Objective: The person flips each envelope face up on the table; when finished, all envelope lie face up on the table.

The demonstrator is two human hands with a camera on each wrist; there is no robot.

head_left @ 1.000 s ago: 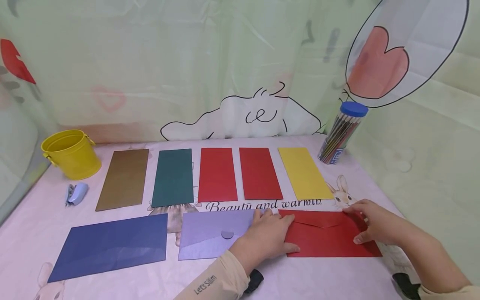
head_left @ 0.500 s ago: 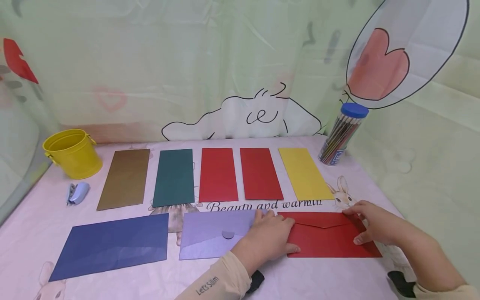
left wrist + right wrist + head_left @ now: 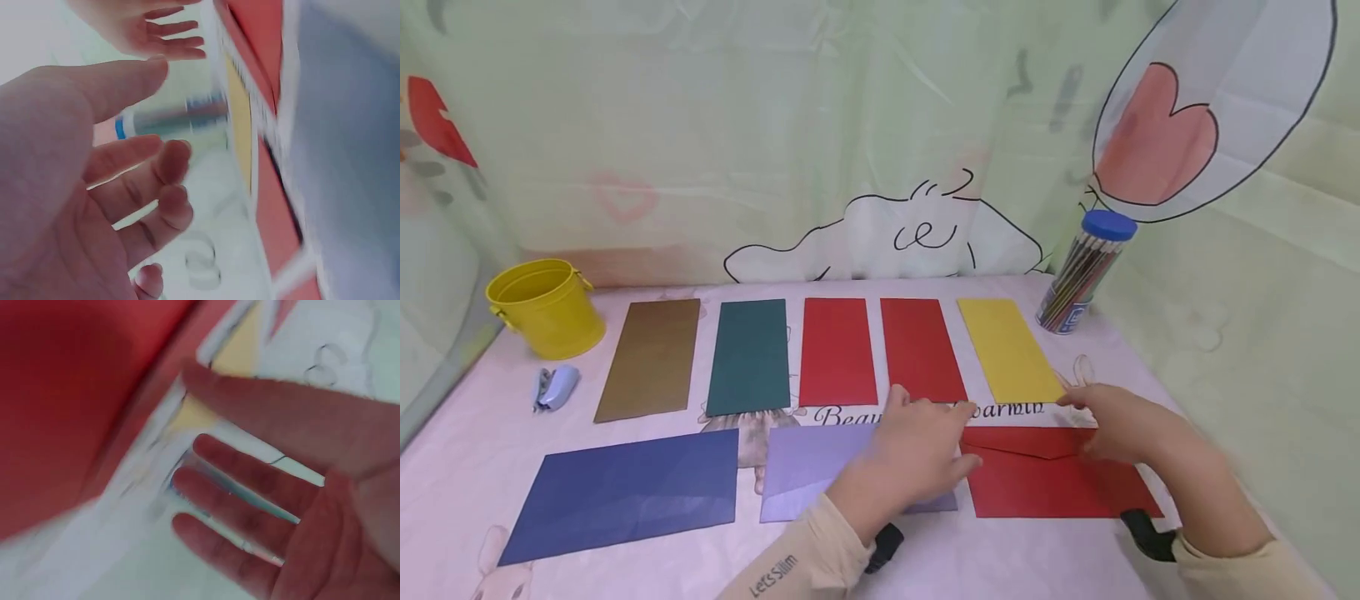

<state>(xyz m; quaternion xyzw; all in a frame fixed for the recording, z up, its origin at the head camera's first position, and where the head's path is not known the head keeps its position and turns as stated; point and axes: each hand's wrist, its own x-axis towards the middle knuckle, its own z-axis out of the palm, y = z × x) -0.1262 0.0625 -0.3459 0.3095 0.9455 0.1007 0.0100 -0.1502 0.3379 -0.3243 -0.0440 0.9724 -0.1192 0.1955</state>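
Observation:
A red envelope, its pointed flap at the top, lies crosswise at the front right. Left of it is a lilac envelope, partly covered from view by my left hand. That hand is raised over the lilac envelope, fingers loosely bent and spread; the left wrist view shows nothing in the palm. My right hand hovers over the red envelope's upper right end, near the low corner of a yellow paper rectangle. In the right wrist view its fingers are extended and hold nothing.
Behind lie two red rectangles, a green one and a brown one. A blue one lies front left. At left stand a yellow bucket and a small stapler; a pencil tub stands back right.
Both hands have come off the red envelope. The left hand has lifted and shifted left; the right has moved up and slightly left. The envelopes stay where they were.

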